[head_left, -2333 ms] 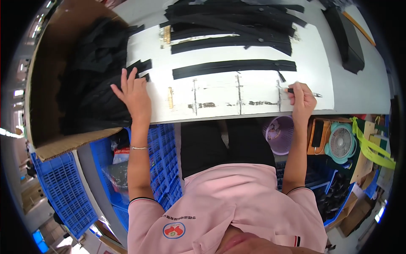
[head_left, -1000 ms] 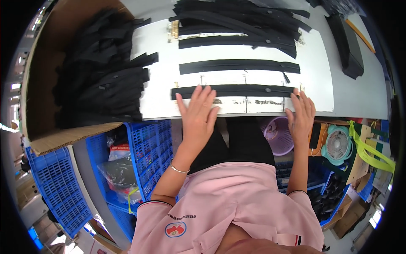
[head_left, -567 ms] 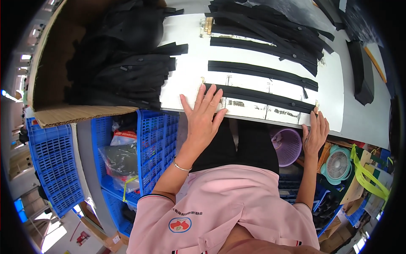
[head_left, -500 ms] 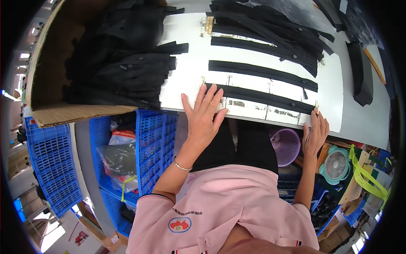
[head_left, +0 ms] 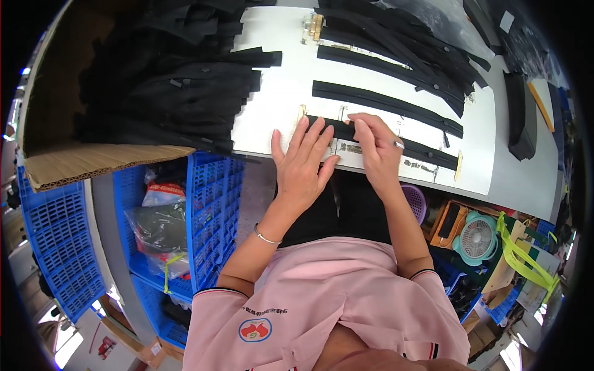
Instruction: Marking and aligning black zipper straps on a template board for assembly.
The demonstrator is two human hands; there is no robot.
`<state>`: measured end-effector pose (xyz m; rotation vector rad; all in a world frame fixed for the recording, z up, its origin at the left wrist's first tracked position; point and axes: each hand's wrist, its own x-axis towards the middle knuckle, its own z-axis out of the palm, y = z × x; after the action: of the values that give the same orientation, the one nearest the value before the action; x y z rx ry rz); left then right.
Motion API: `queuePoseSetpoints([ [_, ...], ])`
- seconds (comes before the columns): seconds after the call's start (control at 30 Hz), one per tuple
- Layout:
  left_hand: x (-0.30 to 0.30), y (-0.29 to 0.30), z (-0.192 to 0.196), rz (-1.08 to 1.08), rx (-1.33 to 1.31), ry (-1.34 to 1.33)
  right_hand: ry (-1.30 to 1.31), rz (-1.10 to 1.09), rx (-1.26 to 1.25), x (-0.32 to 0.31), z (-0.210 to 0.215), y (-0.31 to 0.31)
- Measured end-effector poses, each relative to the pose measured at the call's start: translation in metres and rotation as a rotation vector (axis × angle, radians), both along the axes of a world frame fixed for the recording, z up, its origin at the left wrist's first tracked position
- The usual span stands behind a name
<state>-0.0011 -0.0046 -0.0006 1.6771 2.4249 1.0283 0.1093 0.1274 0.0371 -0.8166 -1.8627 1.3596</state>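
My left hand [head_left: 302, 170] lies with fingers spread over the left end of the nearest black zipper [head_left: 430, 154], pressing it onto the white board [head_left: 281, 105]. Closed in a pinch, my right hand [head_left: 382, 162] holds a slim pen [head_left: 398, 145] whose pale end sticks out behind the fingers. Its working end is by the zipper's upper edge, a little right of my left fingers; contact is hard to make out. Above lie a second black zipper [head_left: 383, 106] and a third [head_left: 377, 67], roughly parallel, with small pulls toward their right ends.
A heap of black zippers [head_left: 167, 93] spills from a cardboard box [head_left: 105, 166] at left. More zippers [head_left: 396, 37] pile up at the far side. Under the table edge are blue crates [head_left: 213, 204], a purple basket [head_left: 413, 201] and a turquoise fan [head_left: 477, 238].
My right hand has moved left from the zipper's right end to near my left hand, carrying the pen. My left hand stays on the zipper's left end. The view has shifted slightly.
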Motion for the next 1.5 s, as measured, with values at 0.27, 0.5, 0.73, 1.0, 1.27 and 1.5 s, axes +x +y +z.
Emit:
queuePoseSetpoints([
  [0.27,-0.001,0.000,-0.003,0.006,0.046,0.014,-0.137,-0.101,0.058,-0.009,-0.013,-0.003],
  [0.5,-0.002,0.000,-0.005,-0.002,0.073,0.032,-0.140,-0.098,0.120,-0.012,-0.015,-0.005],
  [0.73,-0.001,0.000,-0.005,0.010,0.082,0.033,-0.159,-0.130,0.011,-0.005,-0.012,-0.003],
  [1.0,-0.003,0.004,-0.004,0.010,0.066,0.065,-0.113,0.058,0.096,-0.006,-0.016,0.006],
  [1.27,0.003,0.001,-0.003,0.013,0.026,0.046,-0.142,0.140,0.287,0.004,-0.016,0.008],
  [1.5,0.004,0.000,-0.004,-0.005,0.025,0.070,0.108,-0.113,-0.083,0.050,0.006,0.022],
])
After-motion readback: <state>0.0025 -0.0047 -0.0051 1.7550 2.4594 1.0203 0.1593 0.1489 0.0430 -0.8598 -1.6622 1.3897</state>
